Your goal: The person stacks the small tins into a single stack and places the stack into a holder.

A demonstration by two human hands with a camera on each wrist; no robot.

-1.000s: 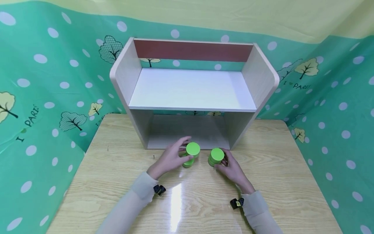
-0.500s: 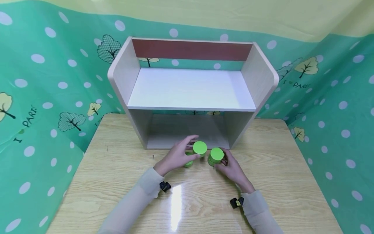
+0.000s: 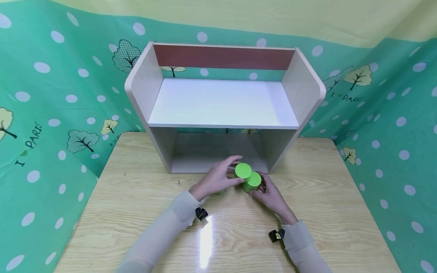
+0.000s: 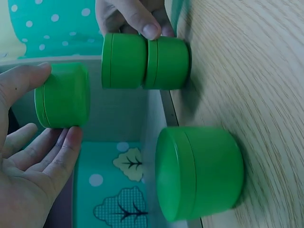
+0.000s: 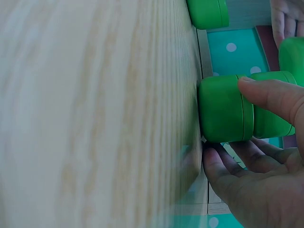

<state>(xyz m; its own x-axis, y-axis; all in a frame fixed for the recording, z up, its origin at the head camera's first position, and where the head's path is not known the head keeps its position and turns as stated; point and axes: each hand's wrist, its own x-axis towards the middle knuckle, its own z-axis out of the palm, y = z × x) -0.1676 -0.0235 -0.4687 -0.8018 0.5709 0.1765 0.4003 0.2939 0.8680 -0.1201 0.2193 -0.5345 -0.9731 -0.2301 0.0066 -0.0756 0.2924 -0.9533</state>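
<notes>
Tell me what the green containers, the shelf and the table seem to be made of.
Green containers: painted metal or plastic, satin; smooth, even colour with a soft sheen, though the look cannot settle which.
Shelf: probably laminated board, smooth; flat, pale panels with crisp edges.
Table: wood or wood-look laminate, glossy; streaky grain and a bright reflection.

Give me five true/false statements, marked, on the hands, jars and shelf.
1. The left hand has a green jar in its grip. True.
2. The right hand holds a stack of two jars. True.
3. One jar lies on its side. False: even the lone jar stands upright on the table.
4. The left hand's jar touches the table. False: it is raised above it.
5. The shelf stands beyond the jars. True.
</notes>
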